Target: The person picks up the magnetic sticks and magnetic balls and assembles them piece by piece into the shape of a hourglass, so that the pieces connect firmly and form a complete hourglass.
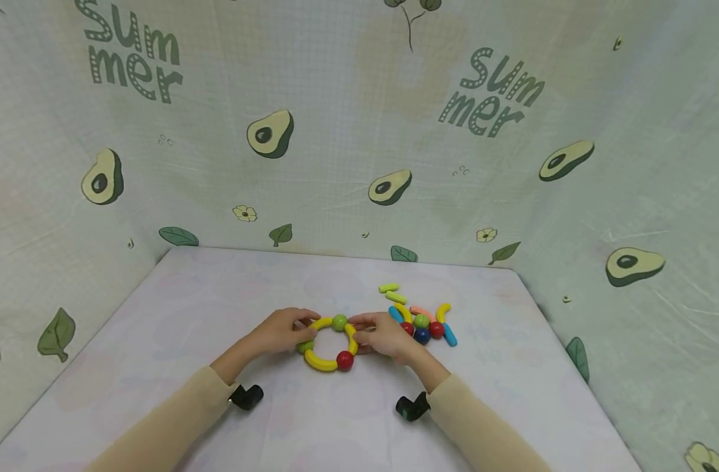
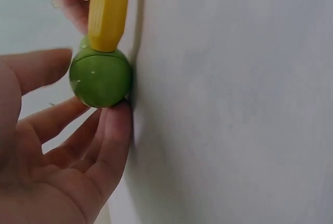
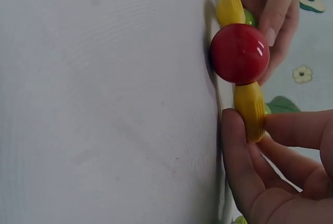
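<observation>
A ring of yellow curved rods and coloured balls lies on the table between both hands. In the head view, a green ball (image 1: 339, 322) sits at its far side and a red ball (image 1: 345, 360) at its near right, joined by a yellow curved rod (image 1: 352, 337). My left hand (image 1: 285, 330) holds the ring's left side, thumb and fingers around another green ball (image 2: 101, 80). On the right side, my right hand (image 1: 388, 337) pinches the yellow curved rod (image 3: 250, 110) beside the red ball. Fingers partly cover the ring's left and right edges.
Right of the ring, a cluster holds red balls (image 1: 436, 330), a dark blue ball (image 1: 422, 336), a green ball (image 1: 421, 321) and blue, yellow and pink rods. Two yellow-green rods (image 1: 396, 297) lie behind it. A patterned cloth (image 1: 324, 196) hangs behind the table (image 1: 235, 282).
</observation>
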